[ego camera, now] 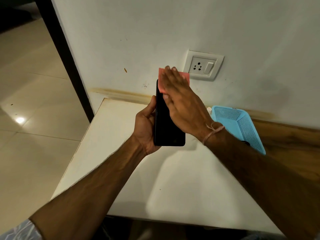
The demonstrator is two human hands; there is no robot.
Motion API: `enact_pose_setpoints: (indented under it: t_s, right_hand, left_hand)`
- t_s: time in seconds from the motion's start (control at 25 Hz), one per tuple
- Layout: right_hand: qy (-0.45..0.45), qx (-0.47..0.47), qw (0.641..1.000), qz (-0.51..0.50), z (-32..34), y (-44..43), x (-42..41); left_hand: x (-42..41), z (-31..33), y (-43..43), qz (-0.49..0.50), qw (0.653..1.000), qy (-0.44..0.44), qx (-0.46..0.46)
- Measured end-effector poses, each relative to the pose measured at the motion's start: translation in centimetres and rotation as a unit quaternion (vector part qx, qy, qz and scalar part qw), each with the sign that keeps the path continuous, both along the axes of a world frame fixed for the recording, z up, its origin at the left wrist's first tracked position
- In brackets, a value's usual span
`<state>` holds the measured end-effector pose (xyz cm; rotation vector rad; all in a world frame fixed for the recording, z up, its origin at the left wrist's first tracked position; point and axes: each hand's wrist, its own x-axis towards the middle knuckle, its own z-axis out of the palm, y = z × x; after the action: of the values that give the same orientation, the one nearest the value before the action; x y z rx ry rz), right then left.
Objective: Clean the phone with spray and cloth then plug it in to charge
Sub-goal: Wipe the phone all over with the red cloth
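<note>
- Black and glossy: I count one phone [169, 123], held upright above the worktop [121, 153], screen dark and facing me.
- My left hand [146, 126] grips it from behind, thumb curled over its left edge, the heel of the palm near its lower corner.
- One pink cloth [161, 80] lies over the phone's top end and sticks out past it.
- My right hand [183, 101] is flat, fingers straight and together, pressing the cloth against the screen; it grasps nothing.
- One thread [213, 132] is tied round my right wrist.
- One blue mesh basket [242, 124] stands on the worktop to the right, against the wall [121, 32]. Something dark shows at its near end beside my forearm; I cannot tell what.
- One socket plate [203, 65] is set in the wall just above the cloth, with one switch [208, 67].
</note>
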<state>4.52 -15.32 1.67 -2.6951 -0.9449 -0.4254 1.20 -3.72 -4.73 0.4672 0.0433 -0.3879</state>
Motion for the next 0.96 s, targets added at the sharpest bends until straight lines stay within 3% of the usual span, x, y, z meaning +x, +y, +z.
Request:
enact_pose_setpoints:
  t_s: [0.2,0.36,0.76,0.96]
  right_hand:
    - [-0.007,0.019,0.999,0.032,-0.6,0.9,-1.2]
    - [0.041,0.043,0.997,0.058,-2.5,0.8,-4.8]
    - [0.011,-0.081,0.986,0.143,-5.4,-4.0,-9.8]
    - [0.021,-0.065,0.989,0.133,-4.9,-6.7,-9.7]
  left_hand:
    - [-0.2,-0.1,0.7,-0.030,0.999,0.010,-0.003]
    - [-0.1,0.0,0.5,-0.070,0.996,-0.014,-0.047]
    - [-0.1,-0.2,0.6,-0.075,0.996,-0.029,-0.050]
    - [0.2,-0.2,0.5,-0.052,0.996,-0.017,-0.071]
